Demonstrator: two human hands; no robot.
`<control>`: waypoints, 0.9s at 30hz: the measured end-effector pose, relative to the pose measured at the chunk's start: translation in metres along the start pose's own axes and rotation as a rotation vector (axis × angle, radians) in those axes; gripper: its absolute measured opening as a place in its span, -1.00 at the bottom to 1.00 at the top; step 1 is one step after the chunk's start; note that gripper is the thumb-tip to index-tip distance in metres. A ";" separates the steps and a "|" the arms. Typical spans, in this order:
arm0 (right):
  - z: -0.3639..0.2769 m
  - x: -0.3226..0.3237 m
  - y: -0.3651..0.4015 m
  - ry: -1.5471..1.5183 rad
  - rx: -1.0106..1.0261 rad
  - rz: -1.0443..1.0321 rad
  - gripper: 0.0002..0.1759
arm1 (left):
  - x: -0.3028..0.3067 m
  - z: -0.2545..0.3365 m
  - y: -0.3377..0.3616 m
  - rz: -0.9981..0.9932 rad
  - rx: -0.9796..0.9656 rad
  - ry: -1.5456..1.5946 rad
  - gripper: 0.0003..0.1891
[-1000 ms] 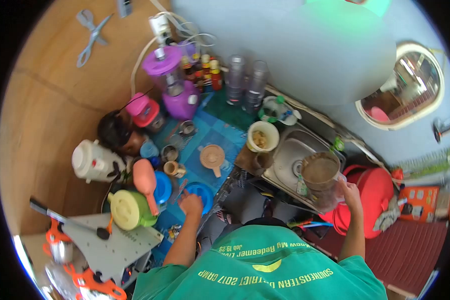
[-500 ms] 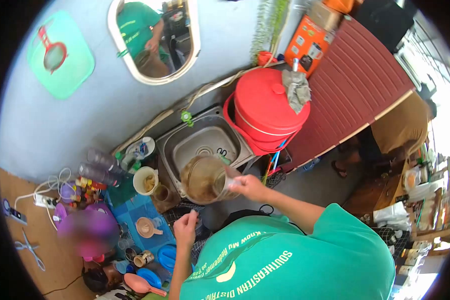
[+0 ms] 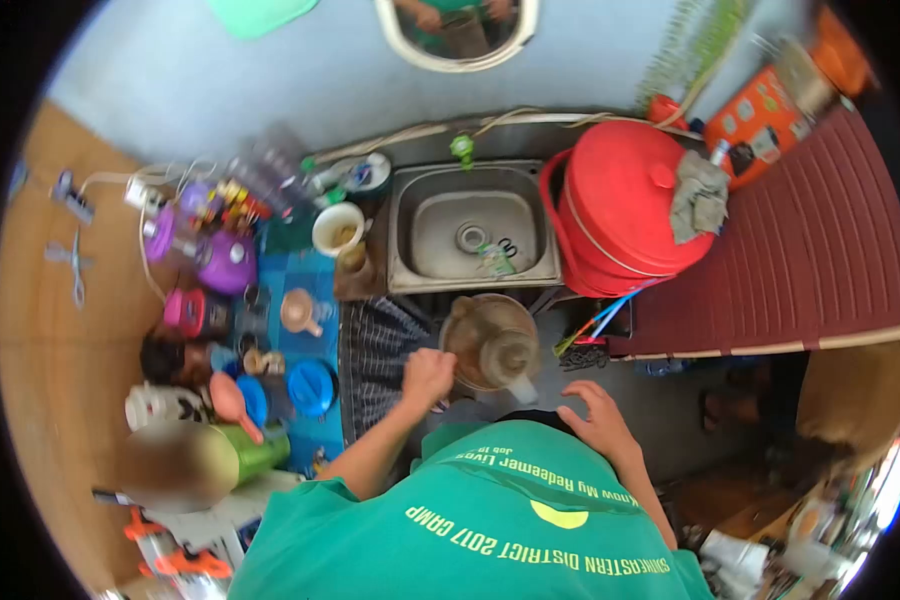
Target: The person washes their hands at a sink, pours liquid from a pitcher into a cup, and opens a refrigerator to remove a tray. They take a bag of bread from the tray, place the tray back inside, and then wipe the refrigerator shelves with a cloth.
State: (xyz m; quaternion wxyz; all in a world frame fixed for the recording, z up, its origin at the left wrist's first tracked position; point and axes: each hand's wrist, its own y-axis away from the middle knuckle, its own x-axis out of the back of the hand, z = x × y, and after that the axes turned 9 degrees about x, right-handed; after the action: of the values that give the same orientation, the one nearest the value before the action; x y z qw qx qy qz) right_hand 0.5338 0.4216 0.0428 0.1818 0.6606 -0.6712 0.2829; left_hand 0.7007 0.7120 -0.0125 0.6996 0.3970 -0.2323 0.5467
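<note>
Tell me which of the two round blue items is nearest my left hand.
The right-side round blue item, by the tablecloth's edge, is closest to your left hand; the other blue item sits farther left, partly hidden by the pink dipper.

The sink (image 3: 432,228) sits ahead of you, beyond the basin (image 3: 529,320), with the pitcher (image 3: 510,354) within its rim. Your left hand (image 3: 430,378) is at the basin's left edge, your right hand (image 3: 598,412) near its right. Right of the sink stands the bucket (image 3: 595,225), a cloth (image 3: 700,197) on top; left, the table (image 3: 312,272).
</note>
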 end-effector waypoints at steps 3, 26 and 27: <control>-0.001 0.029 0.017 -0.076 -0.380 -0.232 -0.61 | 0.032 -0.085 -0.002 0.111 -0.113 -0.238 -0.55; -0.025 -0.028 0.119 0.363 -0.696 0.042 -0.56 | 0.273 -0.292 -0.274 0.294 0.643 0.859 -0.65; -0.035 -0.032 0.141 0.369 -0.810 0.151 -0.57 | 0.244 -0.258 -0.282 0.239 0.561 0.750 -0.65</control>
State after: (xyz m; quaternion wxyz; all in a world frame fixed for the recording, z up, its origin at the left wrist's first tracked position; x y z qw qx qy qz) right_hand 0.3917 0.4641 0.0303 0.5212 0.4237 -0.7306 0.1227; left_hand 1.0119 1.0374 -0.0610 0.5332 0.3164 0.1485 0.7704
